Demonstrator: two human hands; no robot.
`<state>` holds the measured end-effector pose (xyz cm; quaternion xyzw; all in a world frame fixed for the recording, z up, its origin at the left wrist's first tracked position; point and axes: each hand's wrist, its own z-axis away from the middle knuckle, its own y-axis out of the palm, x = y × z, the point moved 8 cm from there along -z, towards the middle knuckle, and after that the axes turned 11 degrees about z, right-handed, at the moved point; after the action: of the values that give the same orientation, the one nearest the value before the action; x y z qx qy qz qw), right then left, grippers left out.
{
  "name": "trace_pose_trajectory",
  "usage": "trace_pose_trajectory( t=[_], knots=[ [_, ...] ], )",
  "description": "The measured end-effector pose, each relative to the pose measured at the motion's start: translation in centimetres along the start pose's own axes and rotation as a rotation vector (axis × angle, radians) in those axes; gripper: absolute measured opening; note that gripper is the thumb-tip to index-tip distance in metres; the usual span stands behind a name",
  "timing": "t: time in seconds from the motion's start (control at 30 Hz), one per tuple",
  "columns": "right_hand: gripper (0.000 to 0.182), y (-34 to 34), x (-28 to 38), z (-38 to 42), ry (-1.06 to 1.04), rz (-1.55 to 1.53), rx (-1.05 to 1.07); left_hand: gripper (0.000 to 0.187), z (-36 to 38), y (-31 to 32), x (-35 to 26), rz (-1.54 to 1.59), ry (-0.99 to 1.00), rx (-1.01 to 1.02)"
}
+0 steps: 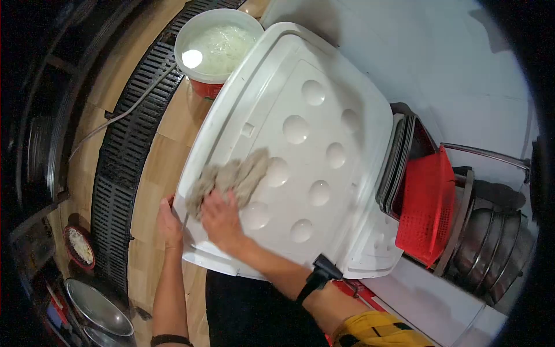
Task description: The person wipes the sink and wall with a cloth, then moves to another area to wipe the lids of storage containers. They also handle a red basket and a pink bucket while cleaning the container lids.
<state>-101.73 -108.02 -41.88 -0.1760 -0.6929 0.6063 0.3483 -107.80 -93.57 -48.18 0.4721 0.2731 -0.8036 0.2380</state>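
A large white plastic lid (272,110) with several round dimples stands tilted in front of me. My left hand (170,224) grips its left edge, with part of the fingers hidden behind the rim. Against the lid's lower left face, my right hand (222,221) presses a bunched grey-beige cloth (234,176), its fingers curled into the fabric. A black strap (317,280) goes round my right forearm.
Behind the lid stands a bucket (224,49) of cloudy, sudsy water. A black drain grate (118,185) crosses the wooden-looking floor. At right are stacked trays (399,162), a red plastic basket (425,202) and metal bowls (491,243). A metal basin (99,306) lies lower left.
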Motion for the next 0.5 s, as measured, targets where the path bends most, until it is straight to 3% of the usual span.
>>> trace_pose_trajectory(
  t=[0.03,0.07,0.13,0.27,0.33,0.37,0.4,0.43,0.47,0.5],
  knots=[
    [0.027,0.0,1.8,1.8,-0.020,-0.048,0.054,0.056,0.3,0.0,0.6,0.186,-0.066,0.094],
    [0.027,-0.4,3.3,3.9,-0.022,-0.052,0.050,0.056,0.8,-0.3,0.0,0.182,-0.062,0.091],
    [0.029,-0.6,6.7,7.0,-0.191,-0.086,0.096,0.055,1.9,-0.9,-2.2,0.069,0.056,0.113],
    [0.028,-1.4,5.0,8.5,-0.072,-0.322,0.216,0.056,2.6,-3.0,0.5,-0.252,-0.068,0.052],
    [0.026,-2.8,3.6,8.4,-0.072,-0.204,0.731,0.058,1.6,-2.7,0.6,-0.379,-0.019,-0.043],
    [0.026,-5.0,1.5,7.6,0.038,-0.309,0.577,0.058,0.6,-2.0,0.0,-0.368,-0.008,-0.050],
    [0.025,-7.3,-0.5,7.0,0.128,-0.417,0.411,0.058,-0.5,-0.6,-0.6,-0.546,-0.001,0.009],
    [0.025,-6.3,-4.4,7.6,0.564,-0.960,0.409,0.058,-1.6,0.9,-1.2,-0.725,0.007,0.072],
    [0.024,-5.3,-6.5,7.9,1.004,-1.497,0.367,0.058,-2.3,2.4,-2.9,-0.715,0.020,0.070],
    [0.021,-6.6,-8.5,5.5,0.967,-1.527,0.214,0.058,-2.8,3.9,-4.9,-0.706,0.028,0.044]
  ],
)
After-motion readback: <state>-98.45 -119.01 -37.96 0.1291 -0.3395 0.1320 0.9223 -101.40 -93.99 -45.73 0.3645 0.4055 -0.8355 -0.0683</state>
